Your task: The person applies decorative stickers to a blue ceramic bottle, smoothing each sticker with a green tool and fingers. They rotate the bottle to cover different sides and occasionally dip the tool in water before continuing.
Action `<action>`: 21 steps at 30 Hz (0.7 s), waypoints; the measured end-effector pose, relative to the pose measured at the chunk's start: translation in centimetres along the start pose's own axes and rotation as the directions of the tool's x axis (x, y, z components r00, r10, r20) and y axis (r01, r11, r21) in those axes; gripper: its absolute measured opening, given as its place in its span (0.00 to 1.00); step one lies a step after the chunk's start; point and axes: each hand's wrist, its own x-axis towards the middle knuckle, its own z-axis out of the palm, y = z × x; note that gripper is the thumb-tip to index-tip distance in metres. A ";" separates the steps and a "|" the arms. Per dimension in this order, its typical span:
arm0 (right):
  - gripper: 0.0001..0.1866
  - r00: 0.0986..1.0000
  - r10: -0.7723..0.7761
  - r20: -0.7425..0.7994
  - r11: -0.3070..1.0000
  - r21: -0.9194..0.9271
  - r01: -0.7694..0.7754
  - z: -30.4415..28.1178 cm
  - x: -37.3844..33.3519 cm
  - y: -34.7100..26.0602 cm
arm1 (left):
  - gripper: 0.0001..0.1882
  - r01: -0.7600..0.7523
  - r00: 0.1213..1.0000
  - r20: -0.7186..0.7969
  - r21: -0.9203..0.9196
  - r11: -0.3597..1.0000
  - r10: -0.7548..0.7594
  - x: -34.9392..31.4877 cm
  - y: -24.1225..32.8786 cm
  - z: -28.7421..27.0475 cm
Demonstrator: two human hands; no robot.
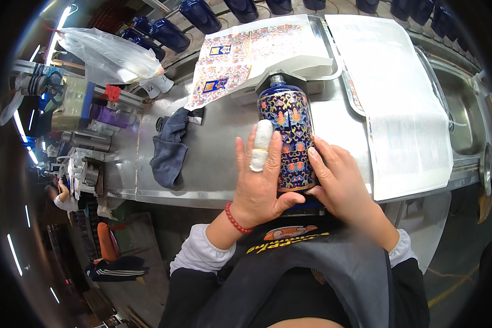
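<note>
Blue patterned bottle (296,131) sits right of the grey cloth (168,150); left hand (260,183) lies nearly flat against it, right hand (341,176), half-curled, holds it. Uneven pressure could roll it; support beneath appears hidden.

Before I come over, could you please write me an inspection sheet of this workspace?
Surface: shiny metal bench; patterned sheet toward the back, white paper at right.
Job's things: patterned blue bottle, neck pointing away.
Clutter: crumpled dark cloth at left; clear plastic bag beyond it.
Grip: left hand against the bottle's left side, white wrap on one finger; right hand against its right.
Cables: nothing seen for certain.
Surroundings: plain blue bottles along the far side; sink at far right.
</note>
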 end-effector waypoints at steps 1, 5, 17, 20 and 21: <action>0.41 1.000 -0.005 -0.009 1.000 0.004 0.005 0.1 0.0 0.0 | 0.60 -0.004 1.000 0.011 0.050 0.999 0.004 0.3 0.4 -0.1; 0.40 1.000 -0.006 -0.002 0.999 0.043 0.006 0.2 -0.2 0.3 | 0.58 -0.133 0.986 0.097 -0.053 0.990 0.138 1.8 0.6 -1.1; 0.43 1.000 0.003 0.017 0.997 0.074 -0.004 -0.1 0.0 0.1 | 0.61 0.016 0.999 0.045 0.052 0.999 -0.019 4.2 -0.3 -0.8; 0.43 0.999 0.007 0.050 0.998 0.065 -0.011 -0.2 0.0 0.1 | 0.60 0.041 0.999 0.008 0.015 0.999 -0.041 5.1 -0.6 -0.9; 0.43 0.999 0.015 0.052 0.997 0.073 -0.019 -0.2 0.0 0.1 | 0.59 0.049 0.999 0.004 0.030 0.998 -0.049 5.3 -0.6 -0.8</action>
